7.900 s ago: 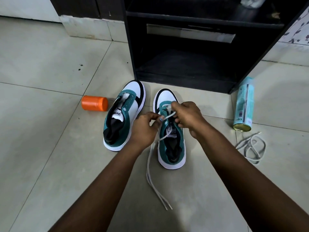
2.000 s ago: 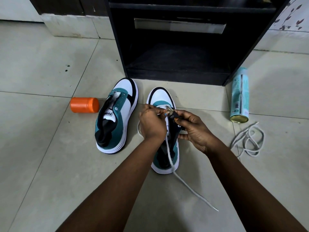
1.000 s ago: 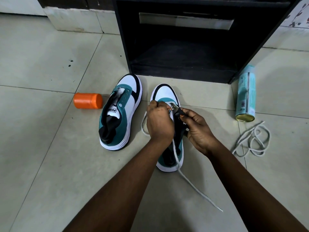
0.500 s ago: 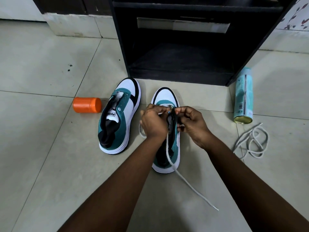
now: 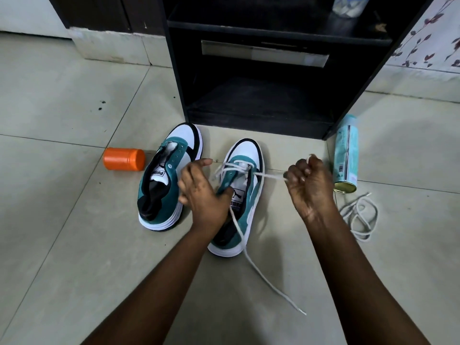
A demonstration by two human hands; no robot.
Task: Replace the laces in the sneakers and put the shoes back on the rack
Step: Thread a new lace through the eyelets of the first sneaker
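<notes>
Two teal, white and black sneakers stand on the floor tiles before a black rack (image 5: 263,113). The left sneaker (image 5: 169,175) has no lace. The right sneaker (image 5: 242,192) has a white lace (image 5: 251,260) threaded through its front eyelets. My right hand (image 5: 310,188) grips one lace end and holds it taut out to the right of the shoe. My left hand (image 5: 202,192) holds the shoe's left side at the tongue. The lace's other end trails across the floor toward me.
An orange jar (image 5: 124,159) lies left of the sneakers. A teal spray can (image 5: 346,155) lies on its side at the right, with a loose coil of white lace (image 5: 358,217) below it. The rack's bottom shelf is open and dark.
My right hand has moved away from the eyelets to the right, drawing the lace taut. My left hand has slid down from the eyelets to the shoe's side.
</notes>
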